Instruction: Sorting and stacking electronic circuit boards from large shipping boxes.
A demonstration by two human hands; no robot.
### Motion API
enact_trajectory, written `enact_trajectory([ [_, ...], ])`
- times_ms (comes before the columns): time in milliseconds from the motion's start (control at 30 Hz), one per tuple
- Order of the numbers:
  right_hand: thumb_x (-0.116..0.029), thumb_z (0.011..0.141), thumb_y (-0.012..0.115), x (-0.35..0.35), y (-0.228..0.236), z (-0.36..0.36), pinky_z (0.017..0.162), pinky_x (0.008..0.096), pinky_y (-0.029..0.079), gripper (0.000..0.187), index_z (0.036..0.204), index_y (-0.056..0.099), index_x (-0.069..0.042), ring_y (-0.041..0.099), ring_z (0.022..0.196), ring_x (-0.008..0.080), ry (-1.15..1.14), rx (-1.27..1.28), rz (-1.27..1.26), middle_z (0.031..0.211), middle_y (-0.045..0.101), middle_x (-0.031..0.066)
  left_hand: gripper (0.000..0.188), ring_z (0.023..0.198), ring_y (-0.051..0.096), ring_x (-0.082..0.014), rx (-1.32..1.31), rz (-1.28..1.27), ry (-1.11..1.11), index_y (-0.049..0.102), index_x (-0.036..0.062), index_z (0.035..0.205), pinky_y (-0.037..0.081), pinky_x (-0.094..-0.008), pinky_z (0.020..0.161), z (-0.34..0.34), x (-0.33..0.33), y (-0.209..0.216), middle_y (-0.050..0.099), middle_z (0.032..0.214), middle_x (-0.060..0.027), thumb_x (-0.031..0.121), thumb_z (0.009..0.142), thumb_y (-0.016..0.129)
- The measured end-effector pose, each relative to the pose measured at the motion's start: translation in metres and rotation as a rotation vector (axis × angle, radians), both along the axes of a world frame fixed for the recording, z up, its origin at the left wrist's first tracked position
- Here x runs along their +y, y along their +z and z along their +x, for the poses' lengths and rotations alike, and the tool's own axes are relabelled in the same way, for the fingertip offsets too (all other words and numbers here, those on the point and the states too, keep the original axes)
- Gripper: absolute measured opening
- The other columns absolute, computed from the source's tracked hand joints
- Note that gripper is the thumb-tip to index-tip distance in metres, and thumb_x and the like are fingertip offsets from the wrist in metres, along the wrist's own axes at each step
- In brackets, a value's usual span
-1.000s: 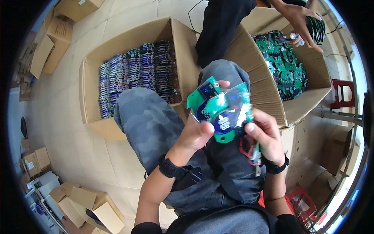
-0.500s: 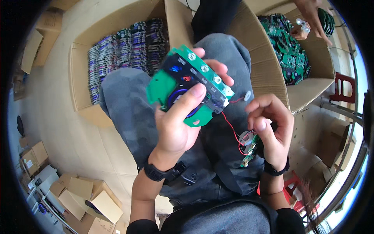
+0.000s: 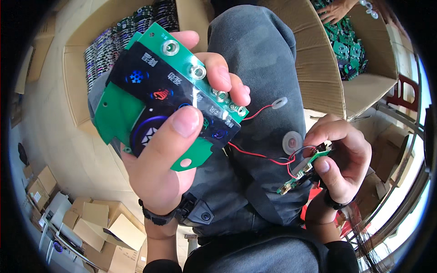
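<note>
My left hand (image 3: 157, 157) grips a green circuit board (image 3: 118, 111), thumb across its face and fingers round the far edge. Black film with coloured icons covers part of the board, and several coil springs (image 3: 197, 72) line one side. At the right, my right hand (image 3: 348, 157) pinches a small narrow circuit board (image 3: 304, 171) between thumb and fingers. Red and black wires (image 3: 257, 156) run between the boards. A pale ring-shaped disc (image 3: 292, 143) lies beside the right fingertips; a smaller disc (image 3: 279, 103) on a red wire sits over my right knee.
At the far left, a carton (image 3: 74, 86) holds packed rows of boards (image 3: 107, 52). Another carton (image 3: 314, 59) at the far right has piled green boards (image 3: 346, 50), with another person's hand (image 3: 334, 10) over them. Opened boxes (image 3: 98, 218) lie lower left; a red stool (image 3: 408, 93) stands right.
My left hand has come closer and moved left with the larger board. My right hand has shifted right and down, the small board now plainly in its pinch. The other person's hand has moved left.
</note>
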State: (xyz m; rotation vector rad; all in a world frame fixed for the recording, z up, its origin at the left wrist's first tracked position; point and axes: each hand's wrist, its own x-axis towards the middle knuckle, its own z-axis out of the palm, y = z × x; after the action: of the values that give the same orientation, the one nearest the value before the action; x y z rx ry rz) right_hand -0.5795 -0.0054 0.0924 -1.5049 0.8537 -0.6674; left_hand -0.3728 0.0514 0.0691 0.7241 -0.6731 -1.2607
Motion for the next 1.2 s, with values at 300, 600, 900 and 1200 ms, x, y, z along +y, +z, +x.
enact_trajectory([
  [300,-0.006,0.066,0.070,-0.006,0.005,-0.001,0.056,0.0214,0.043,0.021,0.084,0.060,0.001,0.056,0.060,0.0111,0.023,0.218,-0.065,0.073,0.061,0.0067,0.057,0.086,0.047,-0.0223,0.322,0.082,-0.006,0.032,0.0064,0.130,0.037,-0.0437,0.084,-0.009,-0.004,0.008,0.045,0.096,-0.0055,0.019,0.080,0.055],
  [600,0.002,0.061,0.075,0.001,-0.002,-0.008,0.057,0.0254,0.044,0.022,0.076,0.059,-0.002,0.057,0.067,0.0161,-0.019,0.075,-0.052,0.074,0.059,0.0077,0.058,0.082,0.052,-0.0240,-0.122,0.230,0.072,0.035,0.0001,0.125,0.043,-0.0397,0.080,-0.010,-0.006,0.008,0.051,0.093,-0.0129,0.020,0.077,0.059],
  [900,0.005,0.061,0.076,0.005,-0.004,0.001,0.057,0.0291,0.047,0.026,0.076,0.056,-0.002,0.059,0.066,0.0194,-0.030,-0.097,-0.333,0.074,0.058,0.0102,0.057,0.091,0.056,-0.0144,-0.532,0.091,-0.349,0.049,0.0012,0.112,0.043,-0.0261,0.082,-0.010,-0.010,0.000,0.057,0.095,-0.0075,0.000,0.061,0.073],
  [1200,-0.018,0.068,0.074,0.004,-0.015,-0.005,0.074,0.0335,0.047,0.031,0.086,0.057,-0.001,0.060,0.082,0.0256,0.010,0.026,-0.235,0.089,0.061,0.0155,0.048,0.095,0.061,-0.0241,-0.625,-0.022,-0.347,0.051,0.0034,0.111,0.045,-0.0301,0.082,-0.008,-0.012,-0.021,0.060,0.102,-0.0118,-0.006,0.066,0.062],
])
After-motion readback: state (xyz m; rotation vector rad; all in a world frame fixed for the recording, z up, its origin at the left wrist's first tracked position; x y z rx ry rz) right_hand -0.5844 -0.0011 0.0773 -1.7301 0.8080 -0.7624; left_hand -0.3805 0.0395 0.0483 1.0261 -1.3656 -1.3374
